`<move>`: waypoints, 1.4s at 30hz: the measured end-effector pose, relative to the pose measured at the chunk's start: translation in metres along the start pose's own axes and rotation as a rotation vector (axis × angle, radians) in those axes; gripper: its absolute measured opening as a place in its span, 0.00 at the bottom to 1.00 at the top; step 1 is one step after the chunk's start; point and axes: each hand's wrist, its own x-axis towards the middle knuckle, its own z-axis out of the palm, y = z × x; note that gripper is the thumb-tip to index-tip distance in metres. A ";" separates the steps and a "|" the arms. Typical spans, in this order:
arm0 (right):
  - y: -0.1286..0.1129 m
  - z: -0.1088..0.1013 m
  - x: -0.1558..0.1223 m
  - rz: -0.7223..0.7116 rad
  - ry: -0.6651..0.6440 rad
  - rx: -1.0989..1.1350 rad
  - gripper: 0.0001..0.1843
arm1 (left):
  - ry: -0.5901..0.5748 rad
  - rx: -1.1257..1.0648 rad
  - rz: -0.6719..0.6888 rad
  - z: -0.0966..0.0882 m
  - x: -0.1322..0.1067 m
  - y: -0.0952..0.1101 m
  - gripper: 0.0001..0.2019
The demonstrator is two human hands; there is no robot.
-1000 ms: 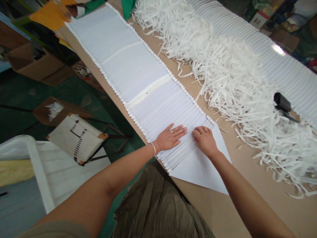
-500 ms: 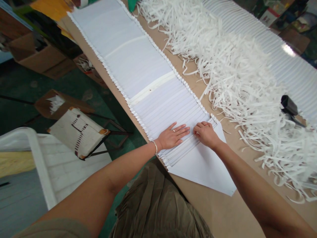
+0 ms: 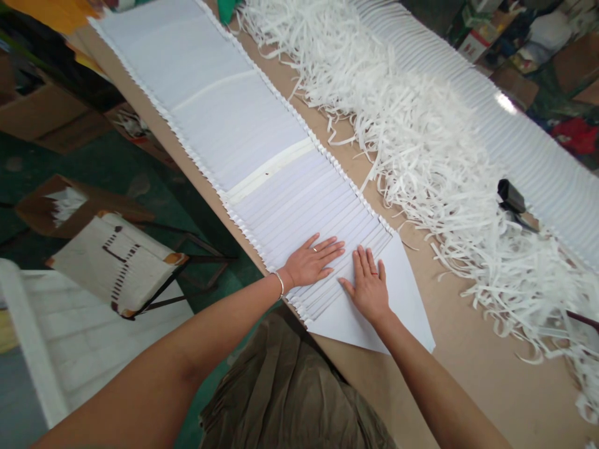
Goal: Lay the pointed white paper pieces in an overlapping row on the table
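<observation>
Pleated white paper (image 3: 299, 215) lies beneath the left hand (image 3: 309, 262), its fingers open and spread, seemingly to keep the folds flat. The right hand's (image 3: 367, 290) open fingers press beside its flat pointed end (image 3: 400, 299). Past the fingertips, shredded paper strips (image 3: 421, 146) heap on the table (image 3: 453, 349).

Soft, even indoor light lies across the pleated white paper (image 3: 262, 187) and the bench (image 3: 468, 386) with only faint shadows (one small glare spot shines on the far pleated sheet (image 3: 528, 143)), while the floor (image 3: 116, 181) sits dimmer and the frame edges bow slightly.
</observation>
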 end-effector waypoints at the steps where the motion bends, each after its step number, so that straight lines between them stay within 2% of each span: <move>1: 0.002 0.001 -0.001 0.000 0.000 0.006 0.44 | -0.001 0.001 0.000 0.000 0.000 0.000 0.30; 8: 0.006 -0.008 -0.002 0.003 -0.011 0.015 0.44 | -0.007 -0.004 -0.010 -0.002 0.001 0.002 0.30; 10: 0.006 -0.011 -0.005 0.037 -0.003 0.003 0.44 | -0.003 -0.003 -0.020 -0.006 0.002 0.009 0.29; 13: 0.008 -0.011 -0.009 0.065 -0.005 -0.010 0.44 | -0.006 -0.011 0.033 -0.009 0.004 0.026 0.28; 17: 0.011 -0.007 -0.015 0.069 -0.025 -0.020 0.43 | -0.023 -0.032 0.082 -0.005 0.006 0.039 0.27; 30: 0.020 -0.003 -0.037 0.119 -0.005 0.011 0.45 | -0.054 -0.029 0.092 0.000 0.008 0.037 0.28; 42: 0.019 -0.003 -0.039 0.141 -0.012 0.013 0.45 | -0.048 -0.017 0.072 0.000 0.010 0.046 0.28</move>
